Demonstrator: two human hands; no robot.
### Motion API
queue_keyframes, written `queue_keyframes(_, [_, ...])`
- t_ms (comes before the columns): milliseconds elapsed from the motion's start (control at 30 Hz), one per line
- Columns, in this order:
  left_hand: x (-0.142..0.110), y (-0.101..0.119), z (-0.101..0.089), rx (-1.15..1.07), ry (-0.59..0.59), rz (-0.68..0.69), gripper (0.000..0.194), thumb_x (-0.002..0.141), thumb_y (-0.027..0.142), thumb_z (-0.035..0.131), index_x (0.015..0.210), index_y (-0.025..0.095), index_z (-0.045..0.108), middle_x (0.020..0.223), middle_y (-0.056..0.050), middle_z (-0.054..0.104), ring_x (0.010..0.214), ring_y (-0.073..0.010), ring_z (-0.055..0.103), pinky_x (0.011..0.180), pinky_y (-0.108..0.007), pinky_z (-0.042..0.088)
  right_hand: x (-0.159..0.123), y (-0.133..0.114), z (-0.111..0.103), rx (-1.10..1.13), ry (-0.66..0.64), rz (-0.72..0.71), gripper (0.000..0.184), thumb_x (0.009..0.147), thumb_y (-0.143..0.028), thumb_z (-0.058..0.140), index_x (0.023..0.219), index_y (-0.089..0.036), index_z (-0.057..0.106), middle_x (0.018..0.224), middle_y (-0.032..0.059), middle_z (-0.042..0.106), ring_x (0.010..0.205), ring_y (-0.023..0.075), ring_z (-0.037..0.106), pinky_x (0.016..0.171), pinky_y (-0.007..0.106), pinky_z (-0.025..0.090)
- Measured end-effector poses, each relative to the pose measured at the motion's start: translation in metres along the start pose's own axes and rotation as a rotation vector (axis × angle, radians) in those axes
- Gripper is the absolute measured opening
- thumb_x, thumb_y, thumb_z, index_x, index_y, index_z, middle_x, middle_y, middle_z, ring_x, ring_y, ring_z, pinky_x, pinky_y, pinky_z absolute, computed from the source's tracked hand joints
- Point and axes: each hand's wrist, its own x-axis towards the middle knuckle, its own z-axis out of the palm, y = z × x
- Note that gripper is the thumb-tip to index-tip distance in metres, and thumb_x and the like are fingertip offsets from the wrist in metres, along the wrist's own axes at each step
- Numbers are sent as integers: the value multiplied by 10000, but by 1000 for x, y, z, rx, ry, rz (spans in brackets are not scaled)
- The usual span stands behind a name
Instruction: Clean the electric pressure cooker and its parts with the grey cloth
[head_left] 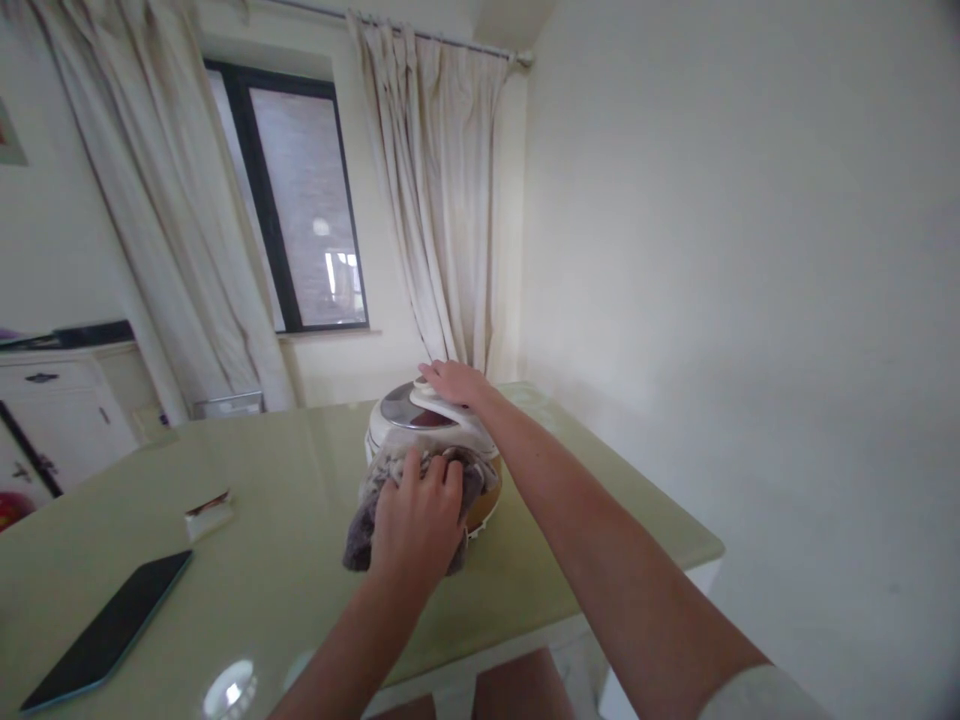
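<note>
A rounded white rice cooker (386,425) with a shiny dark panel on its lid stands on the green table. My left hand (420,510) presses a bunched grey patterned cloth (366,520) against the cooker's front, fingers bent into the fabric. The cloth hides most of that front side; a brownish part of the body shows at its right. On top, my right hand (457,382) grips the lid's handle area from the far side, its fingertips partly hidden.
A dark tablet (109,630) and a small white packet (208,515) lie on the green tabletop (285,560) at the left. A plain wall (735,270) rises at the right. Behind are curtains (439,190), a window (307,200) and a white cabinet (67,400).
</note>
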Motion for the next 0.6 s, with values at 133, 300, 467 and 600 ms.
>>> queue_keyframes(133, [-25,33,47,-120,82,285,301,896,312,717,1196,290,728,1181,-109,739,1181,-327,614,909,-472,563,-1,-1,1,-20,14,13,684,1087,-630,209,1332,-202,682,1381,221,686,1307,378,645,1065,535,514])
queue_keyframes(300, [1,55,109,-26,117,437,289,994,199,595,1223,275,754,1151,-85,781,1197,-284,658,1022,-513,538,-3,0,-1,-26,18,17,671,1084,-647,211,1336,-237,679,1383,186,692,1305,346,651,1073,501,523])
queue_keyframes(467, [14,52,128,12,75,382,304,965,173,617,1225,224,765,1136,-144,776,1215,-321,650,982,-547,538,-2,2,-2,-30,-22,-19,680,1082,-645,204,1346,-227,671,1413,180,679,1319,356,638,1085,502,518])
queue_keyframes(600, [-29,27,137,-3,109,351,312,925,186,688,1209,296,753,1242,-115,742,1209,-305,641,972,-527,525,-2,2,-1,-34,-7,-22,681,1086,-636,186,1372,-228,651,1434,181,663,1330,363,628,1091,526,510])
